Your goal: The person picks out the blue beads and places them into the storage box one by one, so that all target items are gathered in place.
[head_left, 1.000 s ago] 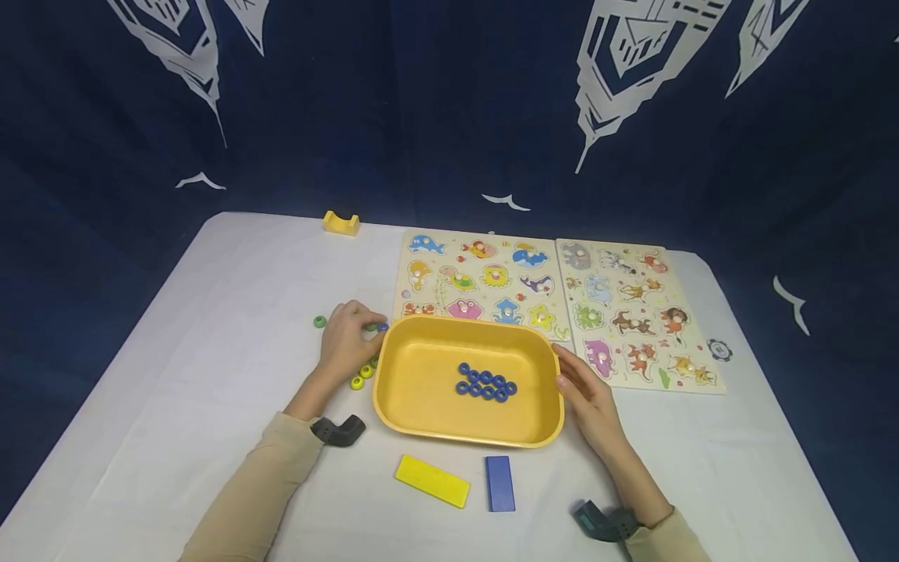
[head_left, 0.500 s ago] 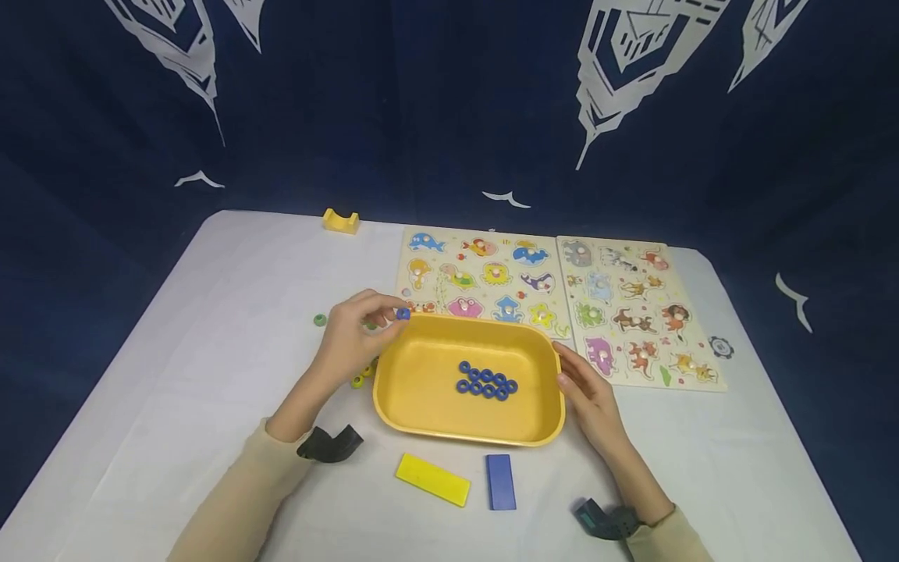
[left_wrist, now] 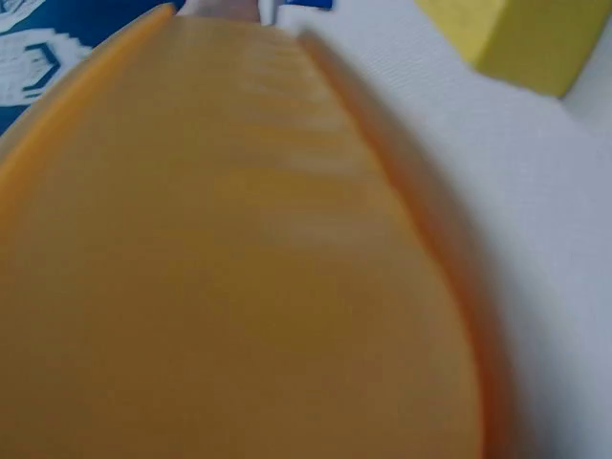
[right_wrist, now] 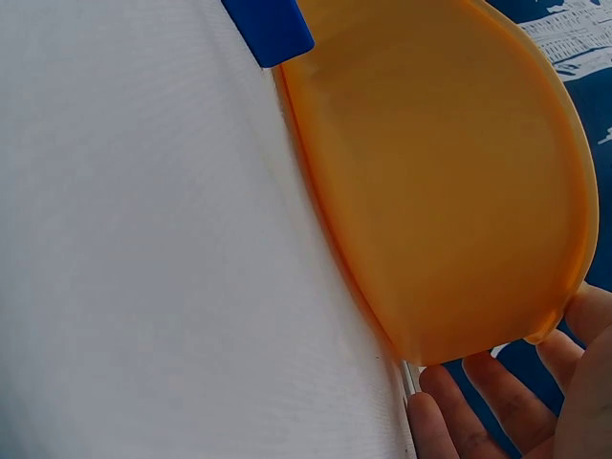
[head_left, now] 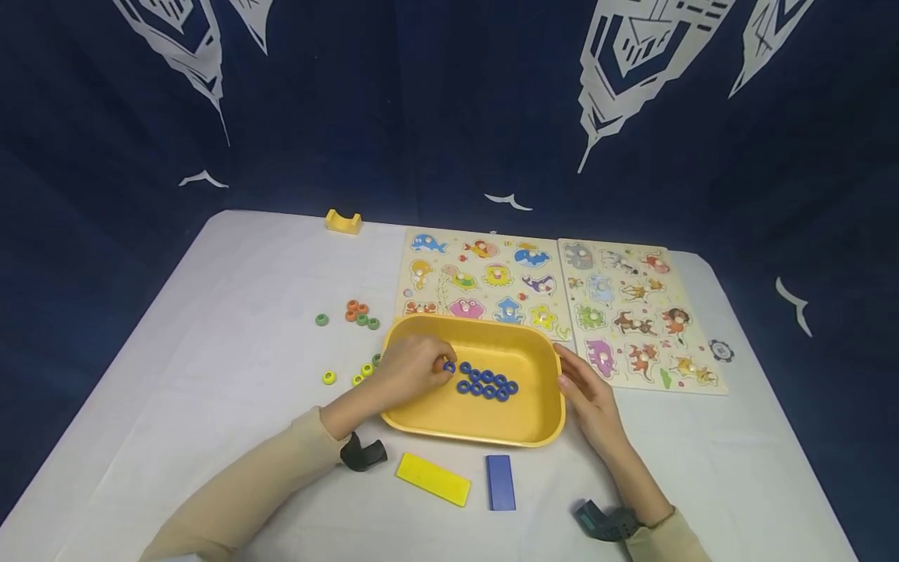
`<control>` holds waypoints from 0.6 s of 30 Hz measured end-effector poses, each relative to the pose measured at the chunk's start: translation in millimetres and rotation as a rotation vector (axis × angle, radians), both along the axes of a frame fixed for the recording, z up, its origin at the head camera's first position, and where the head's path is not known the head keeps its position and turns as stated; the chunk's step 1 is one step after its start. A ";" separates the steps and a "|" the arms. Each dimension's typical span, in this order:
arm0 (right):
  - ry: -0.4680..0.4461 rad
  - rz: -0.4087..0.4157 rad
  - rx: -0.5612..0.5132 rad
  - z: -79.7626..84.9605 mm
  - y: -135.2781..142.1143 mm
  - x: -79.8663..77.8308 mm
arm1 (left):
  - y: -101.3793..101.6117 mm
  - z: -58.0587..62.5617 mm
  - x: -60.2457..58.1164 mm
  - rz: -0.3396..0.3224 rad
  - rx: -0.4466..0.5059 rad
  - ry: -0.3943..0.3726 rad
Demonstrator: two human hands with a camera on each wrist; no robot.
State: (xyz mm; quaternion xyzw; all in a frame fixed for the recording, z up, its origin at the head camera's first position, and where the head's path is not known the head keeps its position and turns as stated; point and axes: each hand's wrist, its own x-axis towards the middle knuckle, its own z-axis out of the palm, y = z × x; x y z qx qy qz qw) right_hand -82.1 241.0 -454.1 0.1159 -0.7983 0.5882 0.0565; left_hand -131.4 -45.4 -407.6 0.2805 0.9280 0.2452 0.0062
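A yellow plastic tray (head_left: pixel 472 421) stands mid-table, with several small blue ring-shaped beads (head_left: pixel 488 378) in two rows on its floor. Reaching over the tray's left side, my left hand (head_left: pixel 414 365) pinches one more blue bead (head_left: pixel 450 367) low inside it, just left of those rows. At the right end of the tray, my right hand (head_left: pixel 590 398) rests its fingertips against the outer wall and rim. In the right wrist view the fingers (right_wrist: pixel 492 392) of that hand lie extended along the tray's end. The left wrist view shows mostly the tray wall (left_wrist: pixel 239 239).
Left of the tray lie orange beads (head_left: pixel 352 315), green beads (head_left: pixel 362 320) and yellow-green beads (head_left: pixel 329 378). A yellow block (head_left: pixel 433 479) and a blue block (head_left: pixel 500 482) lie in front. Two animal puzzle boards (head_left: pixel 495 275) lie behind; a yellow notched block (head_left: pixel 343 222) sits at the back edge.
My left hand has lifted a blue bead from beside the tray, carried it right over the rim and lowered it inside. The right hand has stayed at the tray's end.
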 end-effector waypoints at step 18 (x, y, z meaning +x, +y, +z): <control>-0.007 -0.005 0.004 1.7 0.0 1.8 | 10.8 -5.8 5.3 -0.089 0.024 -0.262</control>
